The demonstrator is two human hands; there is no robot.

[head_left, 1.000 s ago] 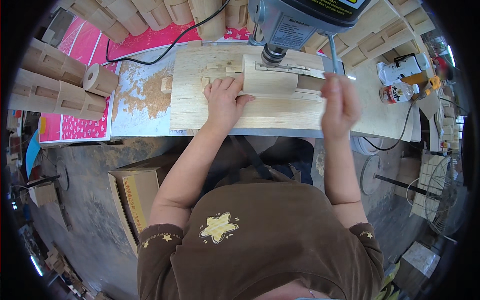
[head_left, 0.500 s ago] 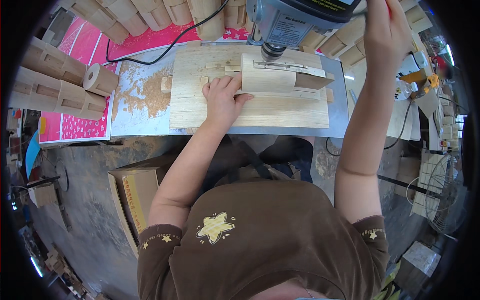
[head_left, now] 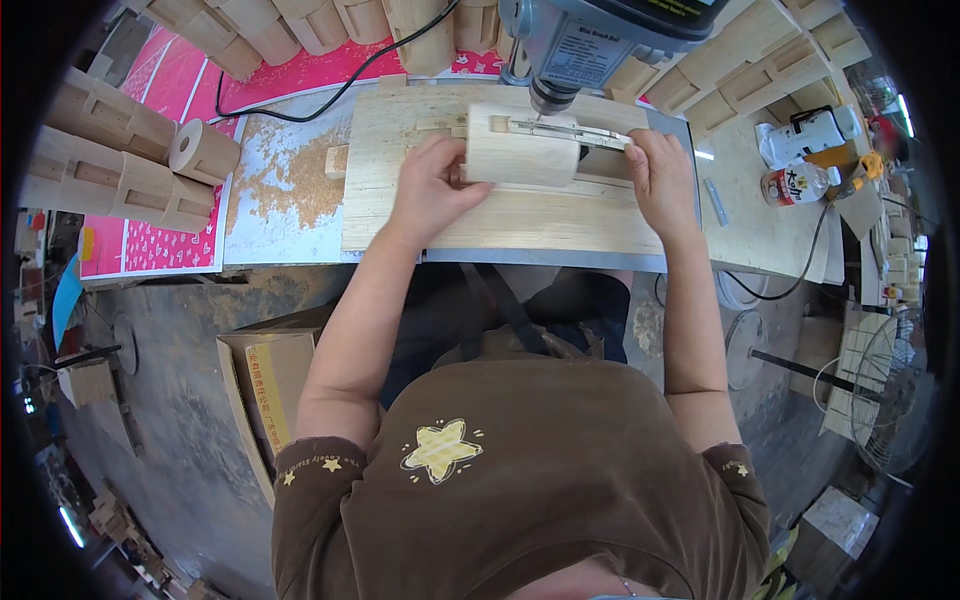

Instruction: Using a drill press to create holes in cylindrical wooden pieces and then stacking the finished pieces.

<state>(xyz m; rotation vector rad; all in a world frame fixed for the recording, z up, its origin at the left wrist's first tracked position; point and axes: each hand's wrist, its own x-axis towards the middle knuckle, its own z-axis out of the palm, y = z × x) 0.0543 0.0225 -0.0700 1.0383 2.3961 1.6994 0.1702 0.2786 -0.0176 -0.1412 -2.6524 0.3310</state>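
The pale wooden cylinder (head_left: 520, 160) lay on its side between the two hands, over the flat wooden board (head_left: 410, 225) on the bench (head_left: 765, 240). The left grip (head_left: 430, 185) was half closed around the cylinder's left end, fingers curled at the end face and thumb by the near edge; the fingertips were partly hidden. The right grip (head_left: 662, 180) was pinched nearly closed on the outer end of a slim strip (head_left: 598, 135), thumb in front. That strip ran along the cylinder's upper side and stuck out past its right end, so the cylinder itself sat to the left of the right grip. Just above hung the drill chuck (head_left: 553, 95).
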